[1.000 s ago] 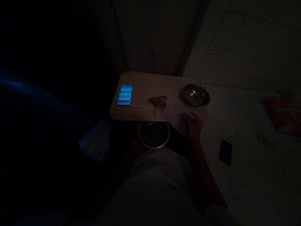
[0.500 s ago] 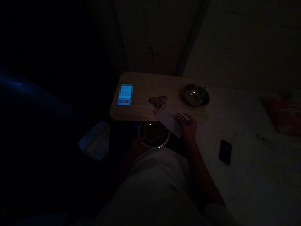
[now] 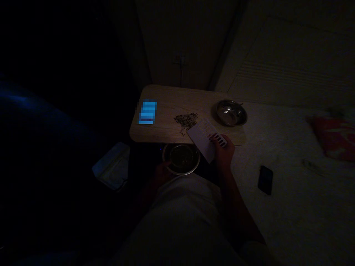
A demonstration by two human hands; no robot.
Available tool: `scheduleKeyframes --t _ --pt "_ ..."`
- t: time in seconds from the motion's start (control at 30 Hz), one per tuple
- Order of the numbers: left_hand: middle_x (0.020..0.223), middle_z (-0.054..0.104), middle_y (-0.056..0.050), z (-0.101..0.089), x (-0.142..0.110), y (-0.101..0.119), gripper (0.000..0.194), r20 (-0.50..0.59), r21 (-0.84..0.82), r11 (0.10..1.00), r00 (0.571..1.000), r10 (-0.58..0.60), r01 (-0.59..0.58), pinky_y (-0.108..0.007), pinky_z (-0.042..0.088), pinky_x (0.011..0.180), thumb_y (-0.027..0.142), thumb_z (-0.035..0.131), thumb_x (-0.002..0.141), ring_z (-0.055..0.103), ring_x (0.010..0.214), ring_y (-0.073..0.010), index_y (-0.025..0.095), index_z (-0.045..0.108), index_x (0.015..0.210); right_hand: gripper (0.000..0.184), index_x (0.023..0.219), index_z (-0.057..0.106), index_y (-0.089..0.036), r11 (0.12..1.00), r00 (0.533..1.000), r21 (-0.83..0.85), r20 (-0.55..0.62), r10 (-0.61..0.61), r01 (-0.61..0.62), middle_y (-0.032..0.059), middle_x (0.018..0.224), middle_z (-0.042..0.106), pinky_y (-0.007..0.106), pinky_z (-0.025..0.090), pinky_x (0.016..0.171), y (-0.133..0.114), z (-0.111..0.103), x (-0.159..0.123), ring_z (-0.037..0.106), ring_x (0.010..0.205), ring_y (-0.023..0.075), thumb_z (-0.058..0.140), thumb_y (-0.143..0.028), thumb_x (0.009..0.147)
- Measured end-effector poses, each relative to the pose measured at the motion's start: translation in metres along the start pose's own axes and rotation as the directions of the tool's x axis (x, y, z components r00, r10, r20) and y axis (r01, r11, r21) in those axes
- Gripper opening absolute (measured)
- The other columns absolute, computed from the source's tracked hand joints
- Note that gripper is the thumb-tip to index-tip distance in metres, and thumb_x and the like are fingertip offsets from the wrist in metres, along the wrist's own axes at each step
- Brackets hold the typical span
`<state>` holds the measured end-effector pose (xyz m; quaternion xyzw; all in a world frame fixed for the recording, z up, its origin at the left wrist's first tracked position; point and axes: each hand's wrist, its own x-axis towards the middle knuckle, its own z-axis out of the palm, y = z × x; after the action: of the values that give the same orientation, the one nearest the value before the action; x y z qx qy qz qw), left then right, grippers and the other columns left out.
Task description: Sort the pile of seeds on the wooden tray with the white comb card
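My right hand (image 3: pixel 224 150) is closed on a flat white card (image 3: pixel 202 142) with a row of dark slots or stripes along its upper edge. The card is tilted over the near edge of the small wooden table (image 3: pixel 163 96). Just beyond its left corner lies a loose pile of small dark and pale grains (image 3: pixel 186 121). Below the table edge, my left hand (image 3: pixel 163 170) grips the rim of a round metal bowl (image 3: pixel 181 171), its thumb over the side. The dim light hides what the bowl contains.
A second metal bowl (image 3: pixel 231 112) stands at the table's right end, and a lit, blurred screen (image 3: pixel 148 112) at the left. A dark phone (image 3: pixel 265 180) and a red packet (image 3: pixel 334 136) lie on the pale surface to the right. A pale bag (image 3: pixel 112 166) sits low left.
My right hand has drawn the card slightly right, away from the grains. The bowl and my left hand stay in place.
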<state>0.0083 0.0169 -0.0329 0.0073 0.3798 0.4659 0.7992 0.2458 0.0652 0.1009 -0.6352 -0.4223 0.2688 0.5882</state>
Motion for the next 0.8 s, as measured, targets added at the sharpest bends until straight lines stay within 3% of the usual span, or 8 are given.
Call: scheduleKeyframes --t 0.2,0.3,0.6,0.8 --pt "0.089 0.079 -0.012 0.01 -0.003 0.001 0.023 -0.082 -0.005 1.0 0.996 -0.027 0.027 -0.045 0.046 0.105 0.017 0.062 0.074 0.072 0.097 -0.0298 0.011 0.074 0.093 0.028 0.078 0.059 -0.018 0.998 1.0 -0.054 0.008 -0.029 0.029 -0.0038 0.066 0.058 0.023 0.039 0.058 0.005 0.003 -0.008 0.05 0.061 0.0113 0.069 -0.044 0.076" --pt "0.087 0.079 -0.011 0.015 -0.007 0.003 0.021 -0.059 -0.013 0.999 0.998 -0.035 0.035 -0.043 0.047 0.103 0.016 0.063 0.074 0.073 0.093 -0.0294 0.011 0.074 0.091 0.03 0.076 0.055 -0.019 0.996 0.999 -0.084 -0.036 -0.027 0.024 -0.005 0.065 0.055 0.022 0.038 0.057 0.007 -0.001 -0.009 0.047 0.06 0.0108 0.07 -0.046 0.077" --pt "0.088 0.079 -0.009 0.0 -0.003 0.003 0.033 -0.029 0.008 1.0 0.999 0.023 -0.023 -0.048 0.049 0.1 0.018 0.066 0.072 0.072 0.1 -0.0324 0.015 0.073 0.103 0.037 0.072 0.05 -0.02 0.999 0.992 -0.044 -0.123 -0.002 -0.004 -0.0043 0.067 0.057 0.025 0.043 0.06 0.019 -0.019 -0.003 0.052 0.062 0.0119 0.076 -0.047 0.072" --pt "0.086 0.079 -0.009 0.004 -0.004 0.001 0.02 -0.052 0.007 1.0 0.998 0.027 -0.027 -0.045 0.049 0.102 0.017 0.067 0.071 0.072 0.096 -0.0302 0.014 0.074 0.09 0.033 0.076 0.053 -0.02 0.997 0.985 0.057 -0.163 0.059 -0.05 -0.0035 0.068 0.058 0.025 0.042 0.058 0.013 -0.014 -0.001 0.051 0.06 0.012 0.074 -0.045 0.072"
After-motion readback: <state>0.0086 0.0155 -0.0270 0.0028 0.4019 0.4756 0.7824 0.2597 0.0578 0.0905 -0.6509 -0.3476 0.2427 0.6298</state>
